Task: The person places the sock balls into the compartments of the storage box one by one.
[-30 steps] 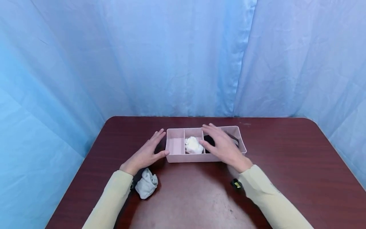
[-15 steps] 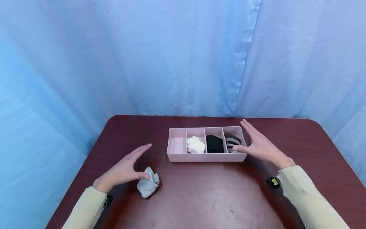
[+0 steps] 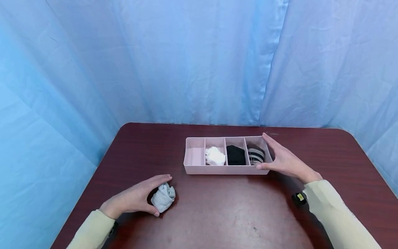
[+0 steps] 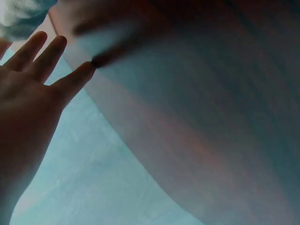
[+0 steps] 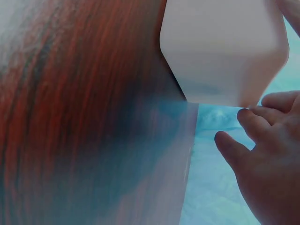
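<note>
On the table's left part lies a balled-up light grey sock. My left hand spans it, fingers behind and thumb in front, with a gap between palm and sock. The left wrist view shows those fingers spread, and part of the sock in the top left corner. A pink divided storage box stands farther back. My right hand holds its right end, thumb at the front corner and fingertips at the back corner. Inside sit a white bundle, a black one and a striped one.
The box's leftmost compartment shows its bare pink floor. Dark red-brown tabletop extends around the box and the hands. A light blue curtain hangs behind the table's back edge.
The right hand has moved from over the box to its right end, uncovering the black and striped bundles. The left hand has left the box's left end and come down around the grey sock.
</note>
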### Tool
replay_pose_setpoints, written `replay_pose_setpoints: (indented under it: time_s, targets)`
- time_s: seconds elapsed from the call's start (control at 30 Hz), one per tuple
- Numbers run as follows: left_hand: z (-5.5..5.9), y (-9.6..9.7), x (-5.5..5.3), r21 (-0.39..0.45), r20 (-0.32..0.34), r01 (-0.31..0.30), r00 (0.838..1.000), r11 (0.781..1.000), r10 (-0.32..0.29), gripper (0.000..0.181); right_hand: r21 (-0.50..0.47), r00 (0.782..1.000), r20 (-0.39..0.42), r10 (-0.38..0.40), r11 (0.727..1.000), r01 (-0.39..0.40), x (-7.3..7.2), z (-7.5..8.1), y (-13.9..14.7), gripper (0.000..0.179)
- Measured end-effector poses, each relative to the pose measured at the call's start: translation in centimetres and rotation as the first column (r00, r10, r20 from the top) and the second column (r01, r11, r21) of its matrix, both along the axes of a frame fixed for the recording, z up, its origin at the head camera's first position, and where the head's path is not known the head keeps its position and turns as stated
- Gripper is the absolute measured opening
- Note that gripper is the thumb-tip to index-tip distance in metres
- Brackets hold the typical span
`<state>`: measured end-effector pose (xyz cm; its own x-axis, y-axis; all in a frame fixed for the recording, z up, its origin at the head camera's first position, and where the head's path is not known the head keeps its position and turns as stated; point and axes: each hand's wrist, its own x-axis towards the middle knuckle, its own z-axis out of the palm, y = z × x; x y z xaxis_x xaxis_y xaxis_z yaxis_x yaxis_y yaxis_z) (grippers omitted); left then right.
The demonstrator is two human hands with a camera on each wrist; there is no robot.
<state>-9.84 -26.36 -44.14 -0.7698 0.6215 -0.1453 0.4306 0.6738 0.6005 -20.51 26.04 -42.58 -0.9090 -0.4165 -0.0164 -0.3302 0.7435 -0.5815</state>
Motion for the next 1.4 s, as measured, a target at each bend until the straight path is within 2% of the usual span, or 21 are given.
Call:
replay_pose_setpoints:
  time_s: [0.17,0.3,0.4,0.57,0.8,0.97,1.07,1.27,1.4]
  targets:
    - [-0.3,0.4,0.0,-0.052,-0.097,0.027,0.995,0.998,-0.032,0.078,0.008,1.0,-0.009,-0.009,1.0,0.009,-0.1,0.0,0.2,0.124]
    - [-0.3,0.8,-0.6,0.0,-0.128,0.001,0.992,1.0,-0.001,0.056,0.014,1.0,0.004,-0.02,1.0,0.02,-0.1,0.1,0.4,0.124]
    - [0.0,1.0,-1.3,0.061,-0.165,-0.024,0.986,0.998,0.034,0.051,0.014,1.0,0.012,-0.017,1.0,0.017,-0.1,0.2,0.4,0.124]
    - [1.3,1.6,-2.5,0.144,-0.199,-0.098,0.972,0.985,0.126,0.058,0.013,1.0,0.017,-0.013,1.0,0.013,-0.3,0.4,0.3,0.124]
    - [2.5,3.5,-4.1,0.288,-0.228,-0.187,0.939,0.939,0.257,0.064,0.005,1.0,0.022,-0.009,1.0,0.009,-0.3,0.5,0.1,0.123]
    - [2.8,5.1,-5.4,0.393,-0.223,-0.236,0.913,0.889,0.341,0.065,0.0,1.0,0.016,-0.007,1.0,0.007,-0.3,0.3,0.1,0.123]
    - [3.0,6.3,-6.2,0.448,-0.212,-0.25,0.903,0.859,0.373,0.065,0.0,1.0,0.01,-0.008,1.0,0.008,-0.2,0.2,0.1,0.122]
    - [2.6,8.6,-7.8,0.516,-0.201,-0.278,0.88,0.811,0.43,0.064,0.002,1.0,0.0,-0.005,1.0,0.005,0.0,-0.1,0.1,0.122]
    - [1.8,9.7,-8.7,0.514,-0.208,-0.302,0.864,0.803,0.458,0.062,0.005,1.0,-0.013,-0.001,1.0,0.001,0.0,-0.3,0.0,0.123]
